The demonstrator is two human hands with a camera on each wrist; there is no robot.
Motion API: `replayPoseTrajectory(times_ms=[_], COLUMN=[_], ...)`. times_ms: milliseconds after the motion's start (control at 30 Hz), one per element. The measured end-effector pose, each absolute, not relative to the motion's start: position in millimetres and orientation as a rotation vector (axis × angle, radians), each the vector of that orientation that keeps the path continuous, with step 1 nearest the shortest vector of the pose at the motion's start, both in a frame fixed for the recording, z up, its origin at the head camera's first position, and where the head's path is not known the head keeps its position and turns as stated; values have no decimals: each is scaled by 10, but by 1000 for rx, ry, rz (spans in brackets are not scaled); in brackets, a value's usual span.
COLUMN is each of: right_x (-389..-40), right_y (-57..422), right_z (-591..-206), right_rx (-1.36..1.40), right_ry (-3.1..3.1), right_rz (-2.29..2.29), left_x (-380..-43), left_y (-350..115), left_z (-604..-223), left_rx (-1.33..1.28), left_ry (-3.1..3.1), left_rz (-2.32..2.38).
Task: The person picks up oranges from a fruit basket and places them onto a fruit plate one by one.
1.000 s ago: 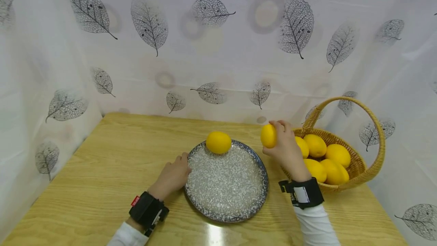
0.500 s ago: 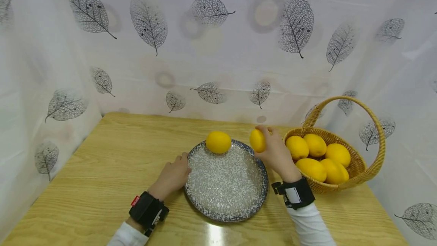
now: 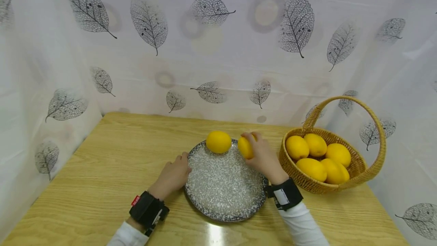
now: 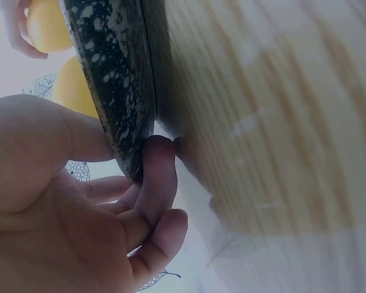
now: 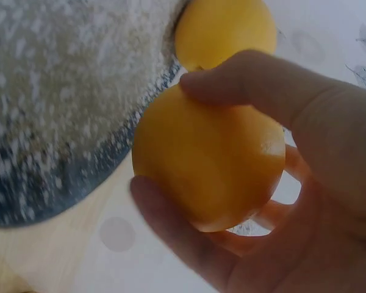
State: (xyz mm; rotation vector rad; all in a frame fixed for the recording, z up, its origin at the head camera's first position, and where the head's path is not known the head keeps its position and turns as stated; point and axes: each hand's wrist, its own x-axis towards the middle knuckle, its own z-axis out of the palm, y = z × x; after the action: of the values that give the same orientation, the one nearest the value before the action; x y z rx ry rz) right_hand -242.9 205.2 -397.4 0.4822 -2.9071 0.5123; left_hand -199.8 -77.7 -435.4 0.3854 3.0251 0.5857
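My left hand (image 3: 173, 174) grips the left rim of a speckled grey plate (image 3: 225, 185) with a dark edge. In the left wrist view, its thumb lies on one side of the plate's rim (image 4: 113, 79) and curled fingers on the other. My right hand (image 3: 264, 158) holds a lemon (image 3: 245, 147) over the plate's far right edge; the right wrist view shows thumb and fingers curled round this lemon (image 5: 207, 159). Another lemon (image 3: 218, 142) rests at the plate's far rim, just left of the held one. Whether the held lemon touches the plate I cannot tell.
A wicker basket (image 3: 290, 174) with a tall arched handle (image 3: 377, 124) stands right of the plate, holding several lemons (image 3: 311, 169). Everything stands on a wooden table (image 3: 102, 177). A white curtain with leaf prints (image 3: 218, 56) hangs behind and at both sides.
The right hand has carried its lemon leftward and down, from beside the basket to over the plate's far right edge. My left hand and the plate have stayed in place.
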Motion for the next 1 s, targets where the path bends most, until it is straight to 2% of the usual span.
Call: replayPoseTrajectory(times_ms=[400,667,1000], right_x=[-2375,-2384,-2364], right_y=[1891,1851,1866], right_z=[-4076,-4082,-4056], right_rx=[591,501,518], right_ry=[-2949,-2939,-2910], right_rz=[403,458,418], left_x=[-1992,-2002,-2005], left_y=[-772,-771,-776], left_z=[-4344,-4336,-4356], left_rx=[391,380,381], left_ry=[3036,3035,3027], left_rz=[582,582,586])
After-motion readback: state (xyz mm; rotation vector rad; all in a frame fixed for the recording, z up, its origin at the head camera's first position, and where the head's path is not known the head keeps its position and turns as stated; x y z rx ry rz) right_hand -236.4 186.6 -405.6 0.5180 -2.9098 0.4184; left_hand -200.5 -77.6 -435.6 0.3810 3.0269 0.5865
